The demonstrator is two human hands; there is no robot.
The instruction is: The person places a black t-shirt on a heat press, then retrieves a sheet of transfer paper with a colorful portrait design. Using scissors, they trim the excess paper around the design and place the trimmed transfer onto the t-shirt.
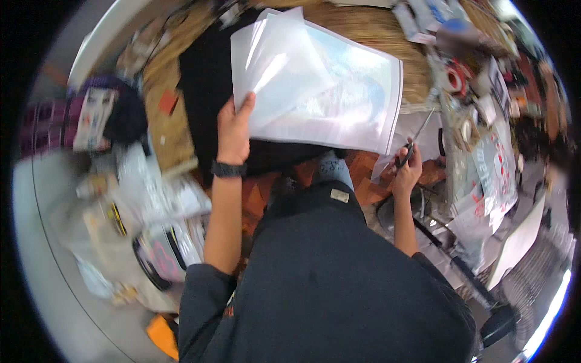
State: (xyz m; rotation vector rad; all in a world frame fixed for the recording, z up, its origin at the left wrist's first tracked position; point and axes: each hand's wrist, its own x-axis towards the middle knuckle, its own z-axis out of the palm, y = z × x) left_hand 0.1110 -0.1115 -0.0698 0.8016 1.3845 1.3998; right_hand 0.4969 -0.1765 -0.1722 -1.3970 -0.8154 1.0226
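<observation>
My left hand (pixel 235 131), with a dark band at the wrist, grips the left edge of a large translucent plastic sheet (pixel 313 90) between thumb and fingers. A bluish printed picture shows faintly on the sheet, and a loose upper layer is folded over its left part. Black cloth (pixel 206 81) lies beneath, on a wooden table (pixel 172 145). At the sheet's lower right, my right hand (pixel 408 165) holds scissors (pixel 420 129) with dark handles, their blades pointing up and away from me. The blades look nearly closed. A clear scrap (pixel 383 168) hangs by this hand; whether it is held cannot be told.
An orange-red square (pixel 168 102) lies on the table's left part. Tape rolls (pixel 454 79), plastic bags (pixel 494 168) and packets crowd the right side. Clear bags (pixel 150 190) and a bag with black handles (pixel 163 258) stand at left. Another person's head, blurred, is at the upper right.
</observation>
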